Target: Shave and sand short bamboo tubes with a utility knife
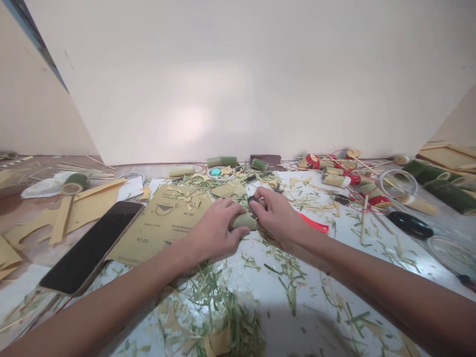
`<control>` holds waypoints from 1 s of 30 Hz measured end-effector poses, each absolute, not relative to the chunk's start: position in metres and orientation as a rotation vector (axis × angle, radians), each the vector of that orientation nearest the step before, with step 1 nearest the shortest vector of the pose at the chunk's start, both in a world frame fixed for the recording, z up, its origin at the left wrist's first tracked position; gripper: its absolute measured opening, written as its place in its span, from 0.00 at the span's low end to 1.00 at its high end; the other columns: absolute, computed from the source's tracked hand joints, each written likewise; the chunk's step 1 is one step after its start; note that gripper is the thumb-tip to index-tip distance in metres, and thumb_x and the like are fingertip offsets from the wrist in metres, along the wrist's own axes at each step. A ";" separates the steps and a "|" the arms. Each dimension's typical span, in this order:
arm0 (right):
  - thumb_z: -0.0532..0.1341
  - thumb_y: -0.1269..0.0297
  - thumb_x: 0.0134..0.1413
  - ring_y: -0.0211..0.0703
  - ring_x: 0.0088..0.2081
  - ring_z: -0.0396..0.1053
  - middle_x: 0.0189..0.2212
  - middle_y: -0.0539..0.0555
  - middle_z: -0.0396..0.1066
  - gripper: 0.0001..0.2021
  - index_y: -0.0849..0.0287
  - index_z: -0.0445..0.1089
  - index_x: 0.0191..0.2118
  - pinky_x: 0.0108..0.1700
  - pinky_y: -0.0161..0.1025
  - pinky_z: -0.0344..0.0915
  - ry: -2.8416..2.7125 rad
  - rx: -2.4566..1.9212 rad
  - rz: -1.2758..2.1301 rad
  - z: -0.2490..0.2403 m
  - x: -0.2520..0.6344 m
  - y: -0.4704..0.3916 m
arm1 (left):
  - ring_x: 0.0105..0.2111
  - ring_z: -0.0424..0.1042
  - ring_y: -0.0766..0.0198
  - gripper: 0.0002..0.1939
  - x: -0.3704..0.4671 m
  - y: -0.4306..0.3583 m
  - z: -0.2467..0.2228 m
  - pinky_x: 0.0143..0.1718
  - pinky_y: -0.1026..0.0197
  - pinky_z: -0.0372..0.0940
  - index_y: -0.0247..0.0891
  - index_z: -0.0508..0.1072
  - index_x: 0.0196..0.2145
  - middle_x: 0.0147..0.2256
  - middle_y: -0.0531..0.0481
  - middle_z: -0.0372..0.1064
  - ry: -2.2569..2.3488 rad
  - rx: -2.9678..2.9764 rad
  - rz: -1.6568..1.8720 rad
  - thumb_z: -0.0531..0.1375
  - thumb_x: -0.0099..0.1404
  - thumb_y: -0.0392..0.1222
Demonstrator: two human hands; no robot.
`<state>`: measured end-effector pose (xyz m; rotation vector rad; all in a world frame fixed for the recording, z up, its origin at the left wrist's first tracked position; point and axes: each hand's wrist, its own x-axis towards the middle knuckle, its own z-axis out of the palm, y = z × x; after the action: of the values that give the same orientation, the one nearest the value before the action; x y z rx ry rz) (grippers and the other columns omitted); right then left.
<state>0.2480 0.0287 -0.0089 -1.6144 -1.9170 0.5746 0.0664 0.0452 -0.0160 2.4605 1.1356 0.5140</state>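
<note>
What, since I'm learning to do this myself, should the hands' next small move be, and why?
Probably rub the dark piece lightly over the tube: the right hand pinches that piece close to the tube, the left hand holds the tube, and shavings lie around them.
</note>
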 end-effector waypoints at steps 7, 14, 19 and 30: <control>0.53 0.64 0.58 0.36 0.21 0.54 0.17 0.43 0.55 0.08 0.55 0.54 0.28 0.24 0.35 0.47 -1.970 -1.635 0.536 -0.007 0.246 0.026 | 0.40 0.63 0.54 0.10 0.066 0.043 -0.017 0.40 0.52 0.60 0.38 0.66 0.33 0.35 0.47 0.62 1.149 2.469 0.500 0.57 0.64 0.48; 0.53 0.64 0.57 0.36 0.21 0.54 0.17 0.43 0.55 0.08 0.55 0.54 0.28 0.24 0.35 0.46 -1.975 -1.627 0.538 -0.008 0.246 0.029 | 0.39 0.63 0.54 0.10 0.066 0.044 -0.015 0.38 0.53 0.60 0.38 0.65 0.32 0.34 0.47 0.61 1.140 2.482 0.475 0.57 0.64 0.48; 0.53 0.64 0.58 0.37 0.21 0.54 0.17 0.43 0.55 0.07 0.54 0.55 0.29 0.25 0.35 0.47 -1.993 -1.606 0.582 -0.008 0.246 0.027 | 0.38 0.62 0.54 0.10 0.067 0.044 -0.015 0.37 0.53 0.60 0.38 0.65 0.31 0.34 0.48 0.60 1.164 2.480 0.500 0.56 0.64 0.47; 0.52 0.64 0.58 0.37 0.20 0.54 0.17 0.43 0.55 0.08 0.54 0.53 0.28 0.24 0.36 0.46 -1.954 -1.629 0.535 -0.008 0.243 0.024 | 0.38 0.63 0.54 0.10 0.066 0.043 -0.013 0.37 0.53 0.60 0.38 0.67 0.33 0.34 0.47 0.61 1.185 2.464 0.473 0.57 0.64 0.48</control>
<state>0.2431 0.0243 -0.0077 -1.6286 -1.9536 0.5349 0.0660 0.0428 -0.0134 2.4643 1.1851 0.4735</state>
